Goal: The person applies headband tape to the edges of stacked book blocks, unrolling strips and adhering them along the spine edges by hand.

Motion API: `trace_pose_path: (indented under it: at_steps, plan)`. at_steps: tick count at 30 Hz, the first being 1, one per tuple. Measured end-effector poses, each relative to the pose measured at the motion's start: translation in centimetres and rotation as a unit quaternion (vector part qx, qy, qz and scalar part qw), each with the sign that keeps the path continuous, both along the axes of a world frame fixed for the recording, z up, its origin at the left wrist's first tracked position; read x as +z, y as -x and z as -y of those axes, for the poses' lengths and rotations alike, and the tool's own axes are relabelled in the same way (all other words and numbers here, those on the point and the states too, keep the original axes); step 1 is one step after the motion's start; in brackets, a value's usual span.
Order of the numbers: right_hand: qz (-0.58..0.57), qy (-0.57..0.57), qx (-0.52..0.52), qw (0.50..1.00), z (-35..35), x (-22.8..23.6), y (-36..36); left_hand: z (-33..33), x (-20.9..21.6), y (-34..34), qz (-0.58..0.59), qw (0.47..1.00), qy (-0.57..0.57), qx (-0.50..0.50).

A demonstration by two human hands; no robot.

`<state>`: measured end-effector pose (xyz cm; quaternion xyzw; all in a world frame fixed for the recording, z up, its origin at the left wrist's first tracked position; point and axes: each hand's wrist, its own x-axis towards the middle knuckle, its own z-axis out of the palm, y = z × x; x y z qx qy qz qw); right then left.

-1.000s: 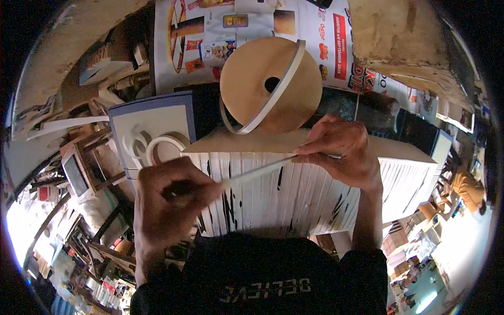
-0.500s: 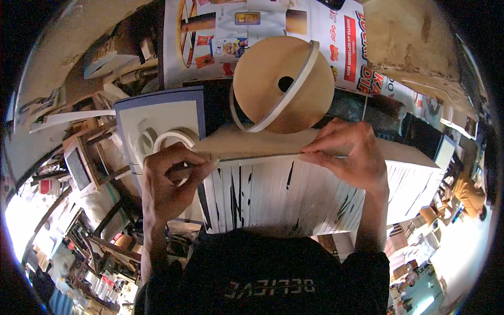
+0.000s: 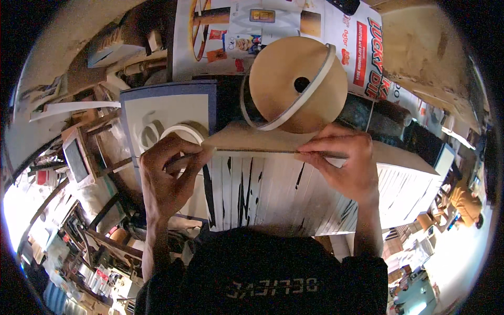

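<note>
A narrow white tape with a fine dark-striped edge (image 3: 257, 151) is stretched level along the upper edge of a row of white paper book blocks (image 3: 273, 194). My left hand (image 3: 170, 176) pinches its left end between thumb and forefinger, at the row's left corner. Further right, my right hand (image 3: 346, 165) is closed on the tape in the same kind of pinch, thumb below. Just beyond them lies a round tan cardboard disc (image 3: 273, 79) with a dark centre hole. A loop of similar striped tape (image 3: 315, 83) slants across it.
At left, a blue-edged board with a pale sheet (image 3: 173, 102) has white rings of tape (image 3: 184, 131) on it. A printed poster (image 3: 239, 23) covers the far surface. More paper blocks (image 3: 404, 194) extend right. A wooden rack (image 3: 97, 149) stands left; a person in orange-brown (image 3: 466, 203) is far right.
The tape went from slightly slanted to nearly level along the blocks' upper edge. Both hands keep their pinch. The disc and poster appear further right as the view shifts.
</note>
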<state>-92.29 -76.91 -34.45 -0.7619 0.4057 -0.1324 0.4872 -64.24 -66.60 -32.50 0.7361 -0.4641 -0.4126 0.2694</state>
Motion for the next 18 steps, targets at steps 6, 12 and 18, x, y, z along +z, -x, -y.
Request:
trace_pose_path:
  at_steps: [6, 12, 18]
  plan:
    - [-0.005, 0.012, -0.049, 0.999, -0.8, 0.5, -1.6, -0.3, -0.4, -0.8, 0.024, 1.0, 0.004, -0.007]
    - [0.002, 0.034, -0.026, 0.999, -1.1, 0.2, -2.8, -1.1, 0.0, -3.3, 0.038, 0.998, -0.013, 0.048]
    - [-0.019, 0.069, -0.033, 0.997, -2.0, 0.5, -3.7, -1.3, -0.5, -4.1, 0.098, 0.994, 0.034, 0.043]
